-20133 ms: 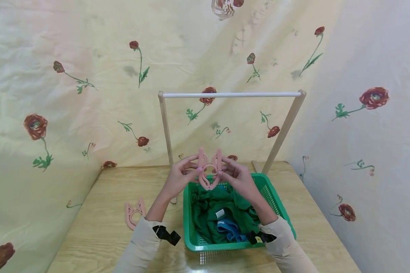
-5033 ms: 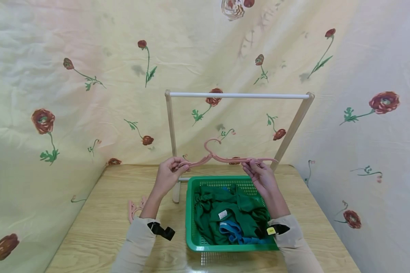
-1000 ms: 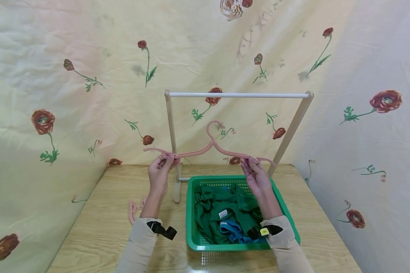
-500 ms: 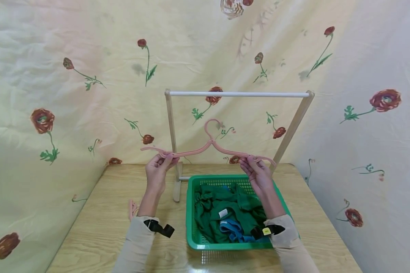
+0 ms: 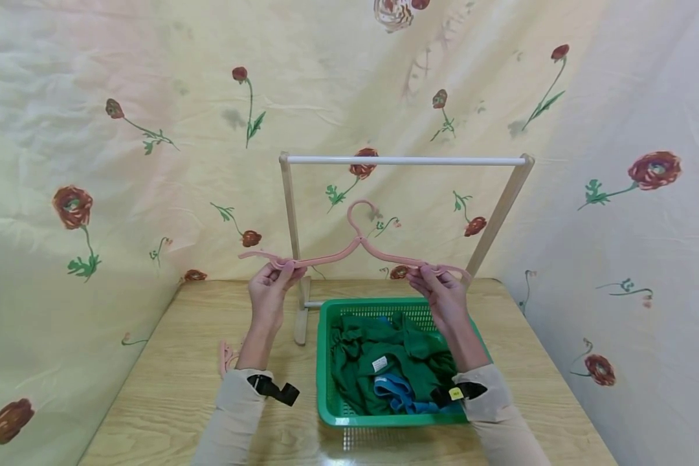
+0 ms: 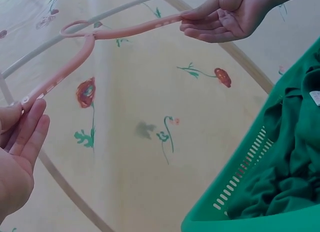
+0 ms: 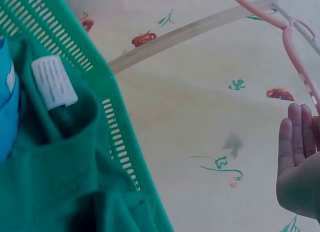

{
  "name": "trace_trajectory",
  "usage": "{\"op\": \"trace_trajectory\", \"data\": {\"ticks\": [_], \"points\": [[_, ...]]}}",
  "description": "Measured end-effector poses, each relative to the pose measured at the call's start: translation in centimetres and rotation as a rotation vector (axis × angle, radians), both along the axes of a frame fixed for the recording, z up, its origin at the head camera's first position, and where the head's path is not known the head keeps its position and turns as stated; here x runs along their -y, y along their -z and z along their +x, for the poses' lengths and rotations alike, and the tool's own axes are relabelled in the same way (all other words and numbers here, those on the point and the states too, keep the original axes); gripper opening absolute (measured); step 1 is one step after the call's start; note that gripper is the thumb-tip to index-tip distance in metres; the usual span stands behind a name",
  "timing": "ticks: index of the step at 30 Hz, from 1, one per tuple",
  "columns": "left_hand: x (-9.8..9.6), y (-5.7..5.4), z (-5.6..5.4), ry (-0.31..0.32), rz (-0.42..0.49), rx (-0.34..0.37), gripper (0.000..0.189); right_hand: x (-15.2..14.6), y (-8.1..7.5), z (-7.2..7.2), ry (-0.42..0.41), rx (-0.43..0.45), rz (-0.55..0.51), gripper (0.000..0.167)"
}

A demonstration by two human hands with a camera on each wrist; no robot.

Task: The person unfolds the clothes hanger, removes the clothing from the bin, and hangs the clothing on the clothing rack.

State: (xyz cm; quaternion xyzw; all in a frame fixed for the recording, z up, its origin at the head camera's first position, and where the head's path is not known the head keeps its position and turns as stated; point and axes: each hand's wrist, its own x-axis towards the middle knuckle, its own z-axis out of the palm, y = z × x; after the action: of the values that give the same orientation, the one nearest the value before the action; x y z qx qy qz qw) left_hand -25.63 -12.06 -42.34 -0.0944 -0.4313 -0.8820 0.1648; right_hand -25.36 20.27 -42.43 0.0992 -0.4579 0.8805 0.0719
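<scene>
A pink folding clothes hanger [image 5: 332, 259], its arms unfolded and its hook upward, is held up in front of the rack in the head view. My left hand [image 5: 266, 291] pinches its left arm between thumb and fingers, with the tip sticking out beyond. On the other side my right hand [image 5: 443, 294] pinches the right arm near its end, over the basket. The left wrist view shows both hands on the hanger [image 6: 135, 28]. In the right wrist view the right hand [image 7: 300, 162] is cut off by the frame edge.
A green basket [image 5: 324, 362] holds green clothes [image 5: 408, 362] and a blue garment [image 5: 393, 388]. Behind it stands a wooden rack with a white rail [image 5: 408, 160]. Another pink hanger [image 5: 226, 356], folded, lies on the wooden table [image 5: 169, 388], partly behind the left forearm.
Twenty seconds ago the hanger was folded between both hands. Five seconds ago it was unfolded, held lower, the left hand over its end. Over the last half second it stays nearly still.
</scene>
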Motion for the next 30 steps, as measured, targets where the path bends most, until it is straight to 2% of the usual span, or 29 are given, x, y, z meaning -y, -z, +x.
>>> {"op": "trace_trajectory", "data": {"ticks": [7, 12, 21, 30], "points": [[-0.8, 0.1, 0.3, -0.010, 0.025, 0.000, 0.011, 0.3, 0.1, 0.0, -0.009, -0.030, -0.116, 0.026], [-1.4, -0.2, 0.6, -0.013, 0.035, -0.024, 0.011, 0.5, 0.4, 0.1, 0.002, -0.029, -0.162, 0.024], [-2.2, -0.5, 0.8, 0.022, 0.046, -0.104, 0.010, 0.6, 0.5, 0.2, 0.029, -0.024, -0.176, 0.024], [-2.6, -0.5, 0.8, 0.021, 0.069, -0.089, 0.012, 0.9, 0.5, 0.3, 0.046, 0.001, -0.197, 0.023]]}}
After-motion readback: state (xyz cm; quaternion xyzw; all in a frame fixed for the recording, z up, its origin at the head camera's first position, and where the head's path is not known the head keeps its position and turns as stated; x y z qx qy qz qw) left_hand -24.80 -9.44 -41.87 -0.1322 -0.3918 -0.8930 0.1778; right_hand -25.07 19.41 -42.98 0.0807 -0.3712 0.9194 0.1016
